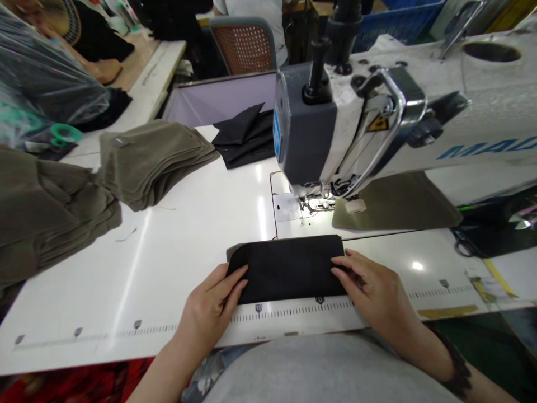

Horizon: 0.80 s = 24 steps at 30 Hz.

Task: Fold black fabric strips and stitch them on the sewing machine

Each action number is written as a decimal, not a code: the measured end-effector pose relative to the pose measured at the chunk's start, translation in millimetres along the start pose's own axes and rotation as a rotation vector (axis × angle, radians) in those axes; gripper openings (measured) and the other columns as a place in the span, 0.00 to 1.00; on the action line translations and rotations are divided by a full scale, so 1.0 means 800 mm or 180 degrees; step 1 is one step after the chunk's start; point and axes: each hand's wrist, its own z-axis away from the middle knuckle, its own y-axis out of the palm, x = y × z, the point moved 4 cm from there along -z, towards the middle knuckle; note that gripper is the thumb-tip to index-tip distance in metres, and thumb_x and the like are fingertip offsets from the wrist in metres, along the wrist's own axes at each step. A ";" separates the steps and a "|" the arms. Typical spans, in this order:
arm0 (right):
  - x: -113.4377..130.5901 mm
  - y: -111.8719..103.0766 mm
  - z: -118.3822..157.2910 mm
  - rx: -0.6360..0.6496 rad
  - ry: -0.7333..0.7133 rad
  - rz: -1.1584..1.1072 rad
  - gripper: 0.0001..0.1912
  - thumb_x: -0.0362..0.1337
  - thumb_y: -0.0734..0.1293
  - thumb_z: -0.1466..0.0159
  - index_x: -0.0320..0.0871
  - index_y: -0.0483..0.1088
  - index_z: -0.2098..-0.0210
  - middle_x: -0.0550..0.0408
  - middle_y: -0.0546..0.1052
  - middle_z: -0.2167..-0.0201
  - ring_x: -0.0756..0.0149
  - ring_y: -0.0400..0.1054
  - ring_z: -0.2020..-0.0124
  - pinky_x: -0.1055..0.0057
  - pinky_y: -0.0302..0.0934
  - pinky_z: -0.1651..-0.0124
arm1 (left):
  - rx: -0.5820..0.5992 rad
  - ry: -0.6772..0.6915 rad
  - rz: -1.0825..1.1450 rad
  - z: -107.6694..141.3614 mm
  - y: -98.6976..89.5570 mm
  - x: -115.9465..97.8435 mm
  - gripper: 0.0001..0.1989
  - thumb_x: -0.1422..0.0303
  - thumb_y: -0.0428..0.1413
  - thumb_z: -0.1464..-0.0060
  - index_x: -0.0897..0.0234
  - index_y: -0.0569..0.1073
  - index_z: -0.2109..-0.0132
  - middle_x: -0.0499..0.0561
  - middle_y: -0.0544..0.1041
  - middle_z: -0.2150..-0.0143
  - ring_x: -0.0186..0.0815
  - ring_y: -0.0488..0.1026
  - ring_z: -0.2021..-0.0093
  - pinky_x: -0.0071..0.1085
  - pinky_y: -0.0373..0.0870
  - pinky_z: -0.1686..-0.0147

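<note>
A black fabric piece (pixel 289 267) lies on the white table in front of the sewing machine (pixel 310 123), with a sliver of olive fabric showing under its upper left corner. My left hand (pixel 212 302) grips its left end between thumb and fingers. At the right end, my right hand (pixel 373 291) pinches the edge the same way. The machine's needle area is lit, just beyond the fabric. An olive fabric piece (pixel 398 201) lies flat under the machine arm, right of the needle.
Stacked olive pieces (pixel 151 157) and a larger olive pile (pixel 46 212) sit at the left. Folded black pieces (pixel 247 134) lie behind. Black scissors (pixel 465 243) are at the right. A ruler strip (pixel 277 313) runs along the front edge. Another person's arm (pixel 79 56) is at the upper left.
</note>
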 end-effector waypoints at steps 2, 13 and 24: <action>0.000 0.000 -0.001 -0.0019 0.0035 0.0028 0.10 0.37 0.60 0.40 0.41 0.72 0.65 0.50 0.77 0.66 0.61 0.71 0.61 0.67 0.67 0.61 | -0.0002 -0.0016 -0.0020 0.001 0.000 0.000 0.13 0.68 0.47 0.42 0.67 0.74 0.57 0.52 0.76 0.66 0.33 0.74 0.63 0.26 0.74 0.61; 0.001 0.000 -0.005 0.0098 0.0197 0.0082 0.12 0.38 0.59 0.40 0.42 0.72 0.63 0.51 0.77 0.66 0.65 0.71 0.72 0.69 0.67 0.70 | 0.0046 -0.0183 0.0130 0.000 0.000 -0.001 0.12 0.70 0.47 0.42 0.66 0.73 0.55 0.52 0.73 0.66 0.31 0.73 0.66 0.24 0.74 0.64; 0.001 -0.001 -0.003 -0.0027 0.0060 0.0188 0.15 0.41 0.59 0.39 0.40 0.73 0.64 0.48 0.77 0.65 0.62 0.72 0.68 0.66 0.68 0.66 | 0.0141 -0.0521 0.0368 -0.005 0.004 -0.001 0.12 0.72 0.48 0.43 0.70 0.73 0.57 0.54 0.70 0.66 0.33 0.71 0.65 0.27 0.74 0.65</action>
